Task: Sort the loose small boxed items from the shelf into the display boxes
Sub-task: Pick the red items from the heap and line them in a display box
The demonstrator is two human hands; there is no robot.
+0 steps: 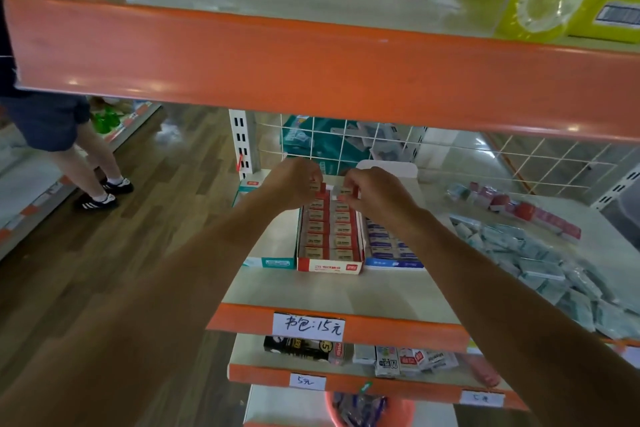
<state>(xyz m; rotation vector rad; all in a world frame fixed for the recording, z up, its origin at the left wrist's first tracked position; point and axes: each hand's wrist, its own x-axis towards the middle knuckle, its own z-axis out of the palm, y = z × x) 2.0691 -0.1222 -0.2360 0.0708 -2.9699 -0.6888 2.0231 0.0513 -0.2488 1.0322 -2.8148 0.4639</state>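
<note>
A red display box [329,265] on the middle shelf holds two rows of small red-and-white boxed items [329,229]. My left hand [297,182] pinches one small box [316,186] over the far end of its left row. My right hand [372,192] pinches another small box [345,191] over the far end of the right row. A teal display box [268,262] stands to the left and a blue display box [393,262] to the right of the red one. Loose red boxed items [512,206] lie at the shelf's back right.
A heap of pale blue-grey packets [550,270] covers the right of the shelf. An orange shelf edge [311,62] hangs just above my hands. A wire grid [450,152] backs the shelf. A person [59,121] stands on the wooden floor at left. Lower shelves hold small packs [398,359].
</note>
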